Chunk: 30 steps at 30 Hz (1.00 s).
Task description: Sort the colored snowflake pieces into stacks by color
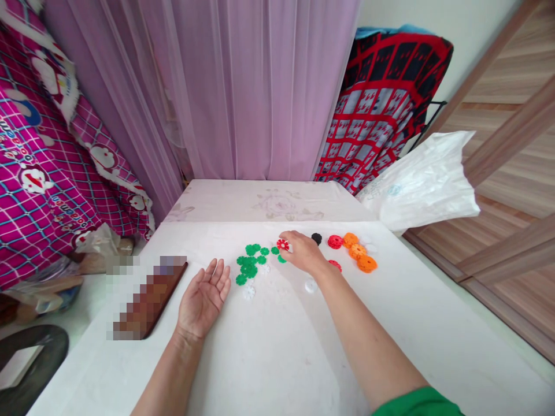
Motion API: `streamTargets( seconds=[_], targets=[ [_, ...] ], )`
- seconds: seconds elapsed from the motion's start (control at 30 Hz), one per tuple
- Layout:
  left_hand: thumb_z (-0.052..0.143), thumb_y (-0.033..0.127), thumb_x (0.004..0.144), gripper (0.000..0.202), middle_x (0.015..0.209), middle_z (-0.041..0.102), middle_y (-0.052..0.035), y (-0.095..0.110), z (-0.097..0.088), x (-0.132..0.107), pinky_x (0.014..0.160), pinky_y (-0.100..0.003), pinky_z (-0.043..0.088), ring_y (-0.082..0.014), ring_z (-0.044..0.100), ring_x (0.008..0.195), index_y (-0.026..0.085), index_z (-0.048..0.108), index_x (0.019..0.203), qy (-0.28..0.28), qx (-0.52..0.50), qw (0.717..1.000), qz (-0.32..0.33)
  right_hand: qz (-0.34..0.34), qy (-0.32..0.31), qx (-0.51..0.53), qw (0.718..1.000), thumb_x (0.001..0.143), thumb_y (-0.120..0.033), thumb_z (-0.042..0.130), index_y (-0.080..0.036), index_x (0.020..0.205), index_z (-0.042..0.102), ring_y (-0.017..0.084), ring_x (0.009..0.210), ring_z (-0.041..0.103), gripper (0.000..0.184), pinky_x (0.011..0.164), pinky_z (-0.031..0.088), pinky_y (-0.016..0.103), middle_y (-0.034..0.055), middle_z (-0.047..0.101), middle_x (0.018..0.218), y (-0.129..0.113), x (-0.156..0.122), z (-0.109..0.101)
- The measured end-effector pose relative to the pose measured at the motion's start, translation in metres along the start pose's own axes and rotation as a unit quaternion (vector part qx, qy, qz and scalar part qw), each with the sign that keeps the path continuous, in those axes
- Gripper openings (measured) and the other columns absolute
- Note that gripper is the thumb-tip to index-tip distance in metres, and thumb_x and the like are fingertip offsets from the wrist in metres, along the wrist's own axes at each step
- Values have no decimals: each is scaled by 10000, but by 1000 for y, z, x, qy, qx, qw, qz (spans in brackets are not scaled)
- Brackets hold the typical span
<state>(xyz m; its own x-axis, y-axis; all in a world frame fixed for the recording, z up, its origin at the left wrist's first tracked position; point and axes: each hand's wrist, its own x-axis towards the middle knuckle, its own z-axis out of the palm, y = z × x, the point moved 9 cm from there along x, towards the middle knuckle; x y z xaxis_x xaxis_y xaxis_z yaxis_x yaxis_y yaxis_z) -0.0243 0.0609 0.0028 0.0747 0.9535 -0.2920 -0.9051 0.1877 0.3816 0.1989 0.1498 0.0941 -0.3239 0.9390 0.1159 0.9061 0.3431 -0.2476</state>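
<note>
My left hand point(205, 300) rests palm up on the table's left side, fingers stretched and holding nothing. Between the fingertips of my right hand point(301, 249) is a red notched plastic disc point(282, 245), partly covered by the fingers. Several green notched discs point(248, 267) lie in a loose cluster between the hands, some overlapping. A clear white disc point(249, 292) sits just below that cluster, and a white disc point(311, 285) lies under my right wrist. Beyond the right hand is a black disc point(317, 238). Red discs point(335, 241) and orange discs point(358, 252) are grouped farther right.
A brown flat object point(158, 300), partly pixelated, lies left of my left hand on the white-covered table point(269, 358). A white plastic bag point(425, 182) stands at the back right corner. Purple curtains point(260, 86) hang behind the table, and a dark round stool point(47, 358) is lower left.
</note>
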Motion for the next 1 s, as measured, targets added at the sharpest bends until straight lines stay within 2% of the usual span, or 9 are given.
streamTargets(
  seconds=[0.13,0.23,0.3,0.6,0.67,0.77,0.87,1.0],
  targets=[
    [412,198,919,286,1073,712,-91,0,3,-1,795,-311,566,-200,663,1022,167,657,1063,3,4,1000,2,74,53,31,995,796,-236,536,-213,1026,637,179,967,602,252,840,429,274,46,647,1073,62,-43,-32],
    [411,189,915,301,1078,710,-99,0,4,-1,796,-317,567,-205,659,1033,171,642,1106,-2,1,1000,1,121,59,32,990,781,-240,536,-212,1031,638,190,976,604,271,826,446,292,48,649,1093,102,-73,-41],
    [410,189,913,312,1073,711,-103,0,4,-1,803,-321,567,-206,659,1034,173,634,1129,-3,-2,1000,0,134,53,28,989,778,-248,536,-218,1034,637,195,978,604,277,823,450,300,47,648,1105,115,-86,-40],
    [395,186,916,300,1063,717,-98,2,5,0,812,-314,565,-204,662,1025,158,658,1059,-12,6,1000,4,90,23,-1,996,794,-234,507,-220,961,638,199,1019,578,213,816,425,284,45,650,1060,100,-90,-21],
    [384,184,918,307,1064,717,-97,2,5,0,806,-311,567,-203,665,1018,154,662,1046,-9,9,1000,2,89,17,-2,996,797,-247,512,-225,1017,634,203,1067,558,252,832,422,282,50,632,1119,101,-91,-18],
    [377,188,921,313,1061,719,-93,2,4,0,802,-313,570,-206,666,1015,150,664,1039,-4,14,1000,4,106,4,0,994,783,-283,543,-221,1213,561,220,1166,504,435,893,407,297,77,553,1273,107,-94,-13],
    [376,189,922,312,1057,720,-90,3,4,-1,792,-317,574,-208,668,1010,145,662,1039,-1,15,1000,6,133,-60,-10,989,751,-269,567,-225,1349,454,241,1177,500,610,894,400,309,100,490,1346,111,-92,-5],
    [377,191,923,311,1053,722,-92,2,4,-1,790,-318,574,-209,671,1004,145,664,1035,-1,12,1000,6,127,-153,-52,979,739,-235,551,-276,1361,434,245,1032,582,634,786,406,302,86,530,1274,103,-81,2]
  ],
)
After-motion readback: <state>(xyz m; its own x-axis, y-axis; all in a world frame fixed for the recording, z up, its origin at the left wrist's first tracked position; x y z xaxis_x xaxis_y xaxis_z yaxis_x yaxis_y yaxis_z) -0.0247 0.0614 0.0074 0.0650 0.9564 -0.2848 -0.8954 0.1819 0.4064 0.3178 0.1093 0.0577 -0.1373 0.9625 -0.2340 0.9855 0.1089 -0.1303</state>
